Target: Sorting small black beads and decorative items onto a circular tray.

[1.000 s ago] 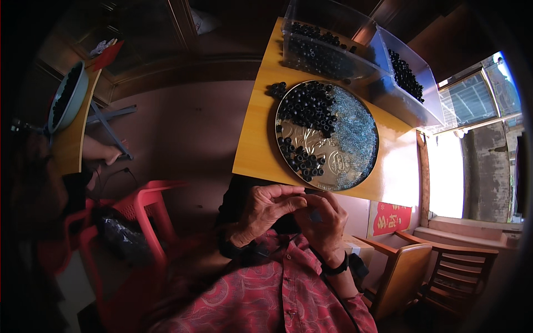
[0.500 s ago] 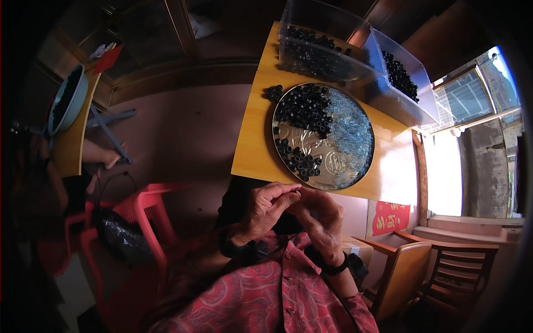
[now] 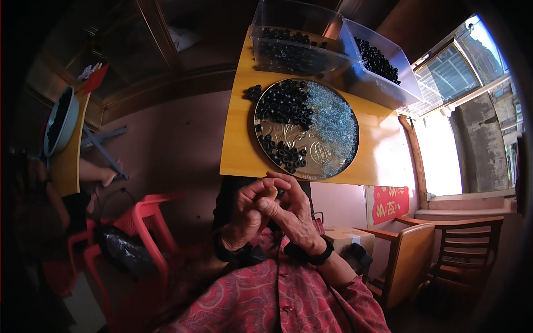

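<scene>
My left hand [image 3: 248, 210] and my right hand [image 3: 293, 213] meet just off the near edge of the table, their fingers closed together. Between the fingertips shows a small black hollow piece [image 3: 280, 193], partly covered by the fingers; both hands seem to pinch it. Just beyond them is a round metal tray [image 3: 297, 145] with an embossed pattern. A heap of black hollow pieces [image 3: 281, 102] lies on its far left, with a smaller group [image 3: 285, 154] at its near left. Tiny clear bluish pieces [image 3: 336, 122] cover its right side.
The yellow table [image 3: 236, 141] also carries two clear plastic bins [image 3: 383, 89] of black pieces. A red plastic chair [image 3: 150, 222] stands left, wooden chairs [image 3: 411, 261] and a cardboard box [image 3: 350, 238] right. Far left, another person's leg [image 3: 97, 171] shows near a light-blue basin [image 3: 68, 125].
The view has shifted, so the table and tray sit further left. My hands have turned; my right fingers now curl over the left fingertips, and the black piece shows more clearly.
</scene>
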Motion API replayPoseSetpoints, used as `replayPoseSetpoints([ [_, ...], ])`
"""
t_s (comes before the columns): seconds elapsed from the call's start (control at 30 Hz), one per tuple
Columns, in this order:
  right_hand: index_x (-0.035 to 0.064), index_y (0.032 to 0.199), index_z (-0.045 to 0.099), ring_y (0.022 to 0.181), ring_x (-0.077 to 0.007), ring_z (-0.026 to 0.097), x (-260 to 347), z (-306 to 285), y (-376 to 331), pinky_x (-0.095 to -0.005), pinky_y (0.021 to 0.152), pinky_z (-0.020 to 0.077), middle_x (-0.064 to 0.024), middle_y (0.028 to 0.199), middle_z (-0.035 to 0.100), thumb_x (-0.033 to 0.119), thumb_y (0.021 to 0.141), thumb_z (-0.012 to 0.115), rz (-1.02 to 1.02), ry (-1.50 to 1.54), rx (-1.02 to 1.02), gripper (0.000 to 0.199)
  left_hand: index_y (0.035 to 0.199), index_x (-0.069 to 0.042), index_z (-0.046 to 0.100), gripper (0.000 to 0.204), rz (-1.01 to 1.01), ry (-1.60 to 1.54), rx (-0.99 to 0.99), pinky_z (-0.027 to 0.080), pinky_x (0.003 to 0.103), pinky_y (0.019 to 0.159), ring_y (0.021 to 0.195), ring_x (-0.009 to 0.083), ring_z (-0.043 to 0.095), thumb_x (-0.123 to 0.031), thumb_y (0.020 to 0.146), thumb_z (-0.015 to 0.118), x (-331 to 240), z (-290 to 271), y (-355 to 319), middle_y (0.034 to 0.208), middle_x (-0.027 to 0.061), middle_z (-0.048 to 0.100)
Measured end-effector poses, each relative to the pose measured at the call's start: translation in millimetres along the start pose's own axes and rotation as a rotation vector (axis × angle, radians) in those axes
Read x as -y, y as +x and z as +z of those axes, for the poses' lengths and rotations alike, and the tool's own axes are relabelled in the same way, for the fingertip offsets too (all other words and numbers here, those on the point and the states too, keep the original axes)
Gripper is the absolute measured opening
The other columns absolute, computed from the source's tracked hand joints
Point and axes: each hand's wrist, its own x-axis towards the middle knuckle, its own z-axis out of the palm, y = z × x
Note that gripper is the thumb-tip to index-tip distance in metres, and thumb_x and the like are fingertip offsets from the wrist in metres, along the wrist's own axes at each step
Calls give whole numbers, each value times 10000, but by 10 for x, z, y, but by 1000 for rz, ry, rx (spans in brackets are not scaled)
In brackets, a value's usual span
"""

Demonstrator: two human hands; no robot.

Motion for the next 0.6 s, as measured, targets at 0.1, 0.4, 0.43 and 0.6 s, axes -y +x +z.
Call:
replayPoseSetpoints([
  [0.1, -35, 1235, 492, 803, -123, 576, 65, 25, -8, -288, 712, 485, -92, 848, 629, 316, 802, 799, 61, 87, 9, 635, 1088, 35, 597, 269, -47, -36, -91, 465, 235, 853, 876, 55, 536, -209, 984, 548, 25, -9, -19, 926, -15, 565],
  [0.4, -55, 1203, 574, 843, -298, 641, 844, -55, -374, -332, 686, 537, -214, 1008, 628, -64, 768, 702, -889, -637, -84, 454, 1143, 17, 579, 262, -186, -157, -190, 437, 227, 655, 721, 42, 479, -194, 1007, 504, -132, 135, -44, 936, 38, 577],
  [0.43, -62, 1145, 614, 749, -271, 646, 940, -68, -500, -332, 627, 532, -223, 970, 641, -67, 738, 717, -948, -545, -36, 420, 1136, 14, 581, 292, -165, -196, -161, 460, 254, 658, 728, 55, 501, -238, 1017, 496, -134, 138, -44, 978, 83, 601],
  [0.6, 42, 1154, 642, 654, -229, 635, 1210, 163, -830, -306, 558, 506, -203, 909, 663, 205, 827, 694, -1160, -243, -71, 369, 1120, 3, 591, 271, -153, -148, -177, 422, 236, 629, 709, 61, 476, -230, 1008, 510, -75, 112, -104, 965, 90, 581],
])
